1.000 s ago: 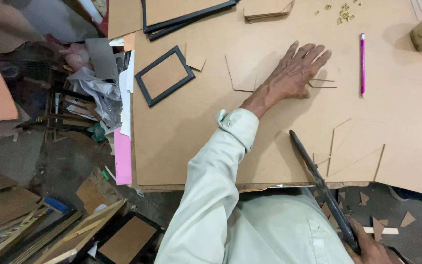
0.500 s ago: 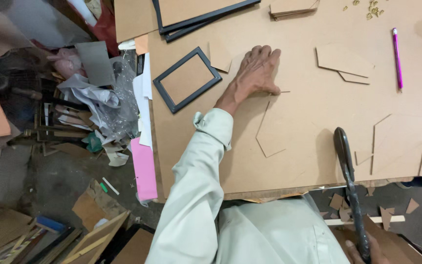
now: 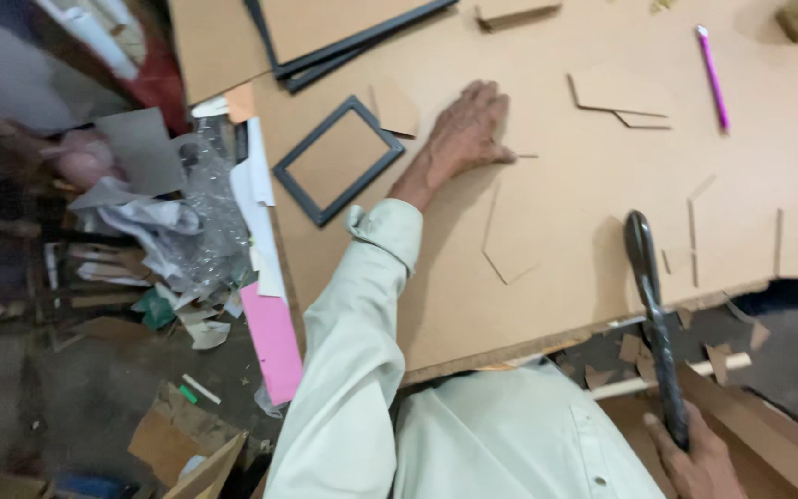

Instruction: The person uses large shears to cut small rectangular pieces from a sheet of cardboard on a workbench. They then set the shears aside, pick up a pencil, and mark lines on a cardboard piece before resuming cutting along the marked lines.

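Hands: left hand point(image 3: 469, 129) lies palm down, fingers spread, on the brown cardboard sheet point(image 3: 565, 231) covering the surface, holding nothing; right hand point(image 3: 695, 457) is clamped round the lower handle of long dark shears point(image 3: 655, 314) at the near edge, blades resting on the sheet. Small black frame point(image 3: 339, 159) lies just beside the left hand toward the left edge, with cut cardboard pieces point(image 3: 621, 97) and a pink pen point(image 3: 713, 65) toward the far right corner.
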Action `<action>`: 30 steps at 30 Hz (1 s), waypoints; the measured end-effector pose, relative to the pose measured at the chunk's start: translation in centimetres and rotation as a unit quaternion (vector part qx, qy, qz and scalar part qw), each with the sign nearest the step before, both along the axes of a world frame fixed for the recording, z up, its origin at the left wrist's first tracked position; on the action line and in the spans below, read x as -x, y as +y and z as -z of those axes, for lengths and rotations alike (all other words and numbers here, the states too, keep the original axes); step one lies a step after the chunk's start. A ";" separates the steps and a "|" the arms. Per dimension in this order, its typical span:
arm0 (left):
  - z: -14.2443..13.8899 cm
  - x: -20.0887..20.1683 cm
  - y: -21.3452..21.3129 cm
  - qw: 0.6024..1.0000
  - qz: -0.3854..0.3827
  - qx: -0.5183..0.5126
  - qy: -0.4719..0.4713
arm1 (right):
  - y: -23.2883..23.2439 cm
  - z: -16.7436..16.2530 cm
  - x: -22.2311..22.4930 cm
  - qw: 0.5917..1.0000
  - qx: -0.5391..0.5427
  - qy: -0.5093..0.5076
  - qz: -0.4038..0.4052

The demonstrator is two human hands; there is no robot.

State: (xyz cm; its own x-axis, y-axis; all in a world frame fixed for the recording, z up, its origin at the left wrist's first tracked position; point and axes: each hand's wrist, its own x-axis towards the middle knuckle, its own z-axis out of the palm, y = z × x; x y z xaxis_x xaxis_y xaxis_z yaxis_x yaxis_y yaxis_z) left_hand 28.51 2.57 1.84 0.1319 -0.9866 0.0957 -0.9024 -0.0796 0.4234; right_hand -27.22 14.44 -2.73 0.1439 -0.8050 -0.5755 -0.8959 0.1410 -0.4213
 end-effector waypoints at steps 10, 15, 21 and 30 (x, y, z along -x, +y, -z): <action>-2.4 14.8 -4.3 0.975 0.041 0.212 -0.042 | -2.4 -7.7 -0.3 0.999 -0.001 -0.011 -0.037; -1.9 24.2 -4.0 0.985 0.046 0.152 0.060 | -0.8 -6.2 3.1 0.985 0.111 -0.133 -0.025; -0.1 31.4 -1.4 0.967 0.175 0.181 -0.031 | 0.3 -5.3 8.3 0.962 0.214 -0.138 0.099; -1.0 34.0 -4.6 0.988 0.110 0.084 0.075 | 2.3 -4.9 11.8 0.922 0.200 -0.185 0.275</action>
